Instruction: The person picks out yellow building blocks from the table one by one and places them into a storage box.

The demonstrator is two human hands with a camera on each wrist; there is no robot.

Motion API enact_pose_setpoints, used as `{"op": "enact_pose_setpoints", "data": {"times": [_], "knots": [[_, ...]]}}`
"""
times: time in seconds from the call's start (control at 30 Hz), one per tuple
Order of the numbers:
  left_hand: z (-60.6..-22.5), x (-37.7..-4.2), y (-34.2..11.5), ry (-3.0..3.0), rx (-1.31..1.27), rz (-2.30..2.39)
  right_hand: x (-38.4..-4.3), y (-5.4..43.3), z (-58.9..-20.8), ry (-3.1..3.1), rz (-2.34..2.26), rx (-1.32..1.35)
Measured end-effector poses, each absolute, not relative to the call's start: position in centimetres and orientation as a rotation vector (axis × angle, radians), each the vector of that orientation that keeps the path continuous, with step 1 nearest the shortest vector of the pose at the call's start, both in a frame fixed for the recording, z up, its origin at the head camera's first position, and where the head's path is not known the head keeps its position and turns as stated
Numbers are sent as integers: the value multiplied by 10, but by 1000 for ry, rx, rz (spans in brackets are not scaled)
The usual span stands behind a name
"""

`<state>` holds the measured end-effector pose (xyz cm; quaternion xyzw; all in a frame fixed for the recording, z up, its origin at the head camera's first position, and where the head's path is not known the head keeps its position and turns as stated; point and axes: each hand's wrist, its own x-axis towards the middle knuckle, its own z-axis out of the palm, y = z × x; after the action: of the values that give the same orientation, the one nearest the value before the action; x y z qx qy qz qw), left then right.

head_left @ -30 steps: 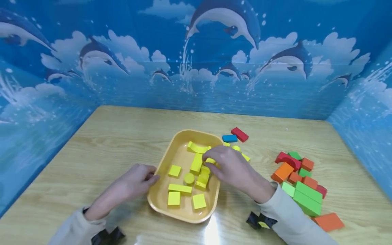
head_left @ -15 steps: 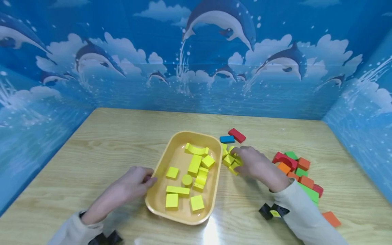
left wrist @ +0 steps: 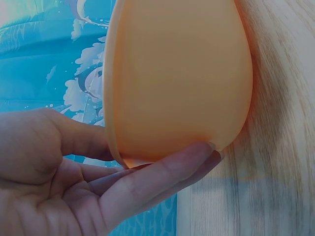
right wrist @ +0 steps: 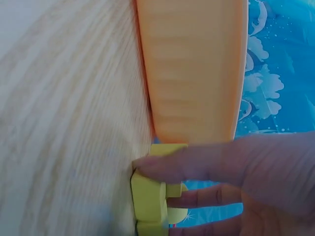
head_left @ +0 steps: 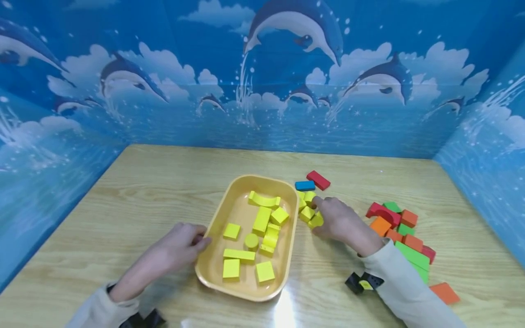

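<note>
A yellow-orange plastic tray (head_left: 238, 209) stands mid-table with several yellow toy blocks inside. My left hand (head_left: 178, 246) grips its left rim; in the left wrist view the thumb hooks over the rim and the fingers (left wrist: 162, 179) lie along the outer wall. Right of the tray, my right hand (head_left: 340, 225) reaches into a small pile of yellow blocks (head_left: 306, 214). Its thumb and fingers pinch a yellow block (right wrist: 148, 199) at the pile's near side. The right wrist view shows the thumb across that block, with the fingers behind it and partly hidden.
Behind the yellow pile lie a blue block (head_left: 305, 186) and a red block (head_left: 318, 180). Several red, orange and green blocks (head_left: 412, 255) are heaped at the right, partly behind the right sleeve. A blue dolphin-print backdrop (head_left: 262, 118) encloses the table's back and sides.
My right hand has left the tray, where a yellow cube now shows near the right wall, and moved right to the yellow pile. My left hand has stayed on the rim.
</note>
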<state>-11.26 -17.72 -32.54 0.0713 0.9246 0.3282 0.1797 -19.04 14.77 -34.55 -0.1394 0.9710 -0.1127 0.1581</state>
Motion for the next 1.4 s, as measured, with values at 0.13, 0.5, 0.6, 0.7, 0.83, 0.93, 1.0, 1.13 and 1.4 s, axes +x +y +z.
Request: {"op": "enact_pose_setpoints", "data": {"times": [0.13,0.5,0.6,0.7,0.83,0.93,1.0,1.13,1.4], "knots": [[-325,-113,-178,2616,198,924,-193,150,-345,2785,-317,-423],[-323,-114,-177,2609,189,929,-196,151,-343,2810,-280,-410],[-323,-113,-178,2616,218,945,-197,151,-342,2830,-287,-399],[-323,-113,-177,2614,194,927,-198,149,-342,2826,-308,-372],[-323,-114,-177,2601,131,904,-199,147,-340,2803,-365,-315],[-324,-114,-176,2592,107,905,-198,147,-338,2813,-406,-302],[-323,-114,-176,2591,105,903,-196,148,-335,2844,-426,-328],[-323,-115,-176,2586,91,893,-191,147,-326,2947,-492,-431],[-322,-115,-176,2573,61,884,-175,123,-316,3078,-716,-761]]}}
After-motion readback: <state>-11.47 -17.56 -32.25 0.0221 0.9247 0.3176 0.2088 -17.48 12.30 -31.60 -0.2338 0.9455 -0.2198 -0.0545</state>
